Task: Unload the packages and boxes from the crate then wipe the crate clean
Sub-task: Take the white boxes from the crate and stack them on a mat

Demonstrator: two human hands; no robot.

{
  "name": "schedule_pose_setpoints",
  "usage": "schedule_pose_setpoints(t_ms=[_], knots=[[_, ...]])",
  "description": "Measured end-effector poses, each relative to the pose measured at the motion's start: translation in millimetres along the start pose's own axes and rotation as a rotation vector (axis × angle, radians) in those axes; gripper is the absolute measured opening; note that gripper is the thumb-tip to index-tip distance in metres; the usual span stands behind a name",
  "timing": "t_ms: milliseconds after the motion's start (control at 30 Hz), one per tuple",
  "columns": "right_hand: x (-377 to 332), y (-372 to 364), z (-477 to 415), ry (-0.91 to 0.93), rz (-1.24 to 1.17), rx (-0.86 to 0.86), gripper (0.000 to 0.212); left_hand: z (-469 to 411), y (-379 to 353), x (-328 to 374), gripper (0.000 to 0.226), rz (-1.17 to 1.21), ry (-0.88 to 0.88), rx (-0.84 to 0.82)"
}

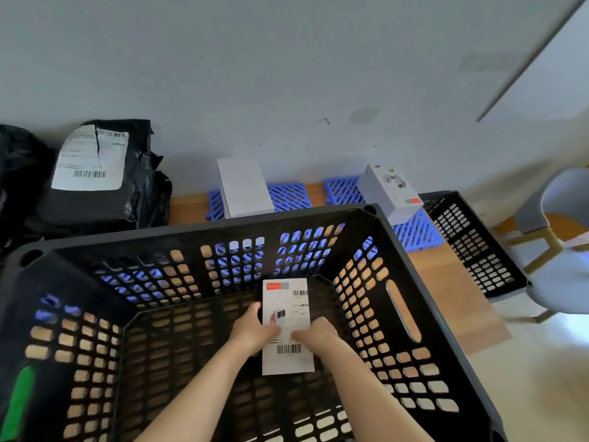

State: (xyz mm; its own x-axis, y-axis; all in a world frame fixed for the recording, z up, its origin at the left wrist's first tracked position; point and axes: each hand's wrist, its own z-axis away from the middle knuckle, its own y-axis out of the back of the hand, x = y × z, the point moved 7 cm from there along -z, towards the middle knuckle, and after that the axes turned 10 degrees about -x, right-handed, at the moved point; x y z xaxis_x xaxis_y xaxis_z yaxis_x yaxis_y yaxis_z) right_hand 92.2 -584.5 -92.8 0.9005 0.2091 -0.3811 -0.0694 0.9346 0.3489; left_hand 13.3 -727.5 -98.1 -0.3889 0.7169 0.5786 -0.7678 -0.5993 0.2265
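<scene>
The grip is two-handed: the left hand and right hand pinch the long edges of a flat labelled box, which looks like the surest way to lift it level off the floor of the black crate. It seems to be the last item inside. Beyond the rim, two white boxes rest on blue mats and black mailer bags lie on the worktop, probably unloaded there to leave the crate free for wiping.
</scene>
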Motion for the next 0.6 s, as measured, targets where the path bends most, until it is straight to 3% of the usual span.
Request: schedule_pose_setpoints(t_ms=[133, 367, 600], knots=[[-11, 4, 17, 0.034, -0.002, -0.028, 0.059, 19, 10, 3, 0.087, 0.035, 0.008, -0.037], [-32, 19, 68, 0.222, 0.025, -0.103, 0.051, 76, 28, 25, 0.101, 0.014, -0.083, 0.028], [-27, 66, 151, 0.579, -0.158, -0.076, 0.039, 166, 16, 72, 0.085, 0.106, -0.346, 0.136]])
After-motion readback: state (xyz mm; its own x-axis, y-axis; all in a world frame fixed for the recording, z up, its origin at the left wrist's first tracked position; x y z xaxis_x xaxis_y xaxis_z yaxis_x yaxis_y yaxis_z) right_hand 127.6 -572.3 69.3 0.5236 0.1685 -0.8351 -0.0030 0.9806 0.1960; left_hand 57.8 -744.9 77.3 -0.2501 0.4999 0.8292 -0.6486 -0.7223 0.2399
